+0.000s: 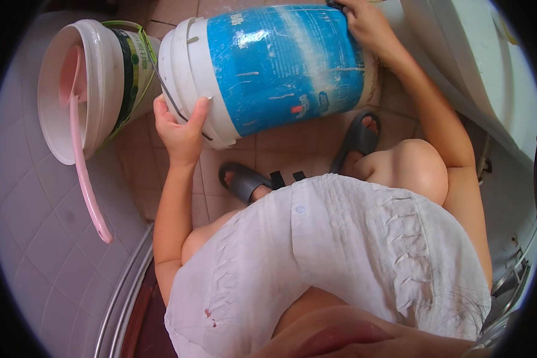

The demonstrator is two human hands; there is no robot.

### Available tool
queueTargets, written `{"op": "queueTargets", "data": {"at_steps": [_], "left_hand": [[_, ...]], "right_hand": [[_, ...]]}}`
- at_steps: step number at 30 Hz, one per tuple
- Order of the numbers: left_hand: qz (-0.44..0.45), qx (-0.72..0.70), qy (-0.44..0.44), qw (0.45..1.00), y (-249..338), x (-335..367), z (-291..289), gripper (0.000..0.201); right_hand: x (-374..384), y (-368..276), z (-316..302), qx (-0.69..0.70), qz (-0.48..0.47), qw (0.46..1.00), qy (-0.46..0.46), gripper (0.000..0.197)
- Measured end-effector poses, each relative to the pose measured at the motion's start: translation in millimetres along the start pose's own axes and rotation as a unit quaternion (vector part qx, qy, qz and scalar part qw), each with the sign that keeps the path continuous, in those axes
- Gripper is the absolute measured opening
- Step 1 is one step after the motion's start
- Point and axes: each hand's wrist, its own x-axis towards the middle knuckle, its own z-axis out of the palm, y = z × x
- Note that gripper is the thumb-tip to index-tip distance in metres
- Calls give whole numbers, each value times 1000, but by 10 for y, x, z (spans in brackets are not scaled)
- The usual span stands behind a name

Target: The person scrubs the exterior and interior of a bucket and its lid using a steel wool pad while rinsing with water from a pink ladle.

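A large white bucket with a blue printed label (286, 65) lies tipped on its side in front of me, its rim toward the left and its base toward the right. My left hand (182, 131) grips the rim, thumb on the near side, beside the thin dark wire handle (167, 89). Over the base end reaches my right hand (367, 27), its fingers curled at a small dark object (335, 5) cut off by the upper edge, too little shown to name. The bucket's inside is hidden from view.
At the left stands a white bucket (92, 134) with a green handle. A pink long-handled ladle (83, 173) rests in it, handle hanging over the rim. A white fixture (483, 77) is at the right. Sandalled feet (358, 140) stand on floor tiles; a tiled wall (48, 227) runs left.
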Motion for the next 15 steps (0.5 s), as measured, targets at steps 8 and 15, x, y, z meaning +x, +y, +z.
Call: {"op": "queueTargets", "data": {"at_steps": [8, 15], "left_hand": [[-7, 17, 18, 1000, 55, 188, -6, 39], [-4, 21, 14, 1000, 9, 172, 18, 39]], "right_hand": [[-255, -870, 278, 57, -252, 965, -39, 49], [-550, 609, -117, 193, 205, 959, 27, 34]]}}
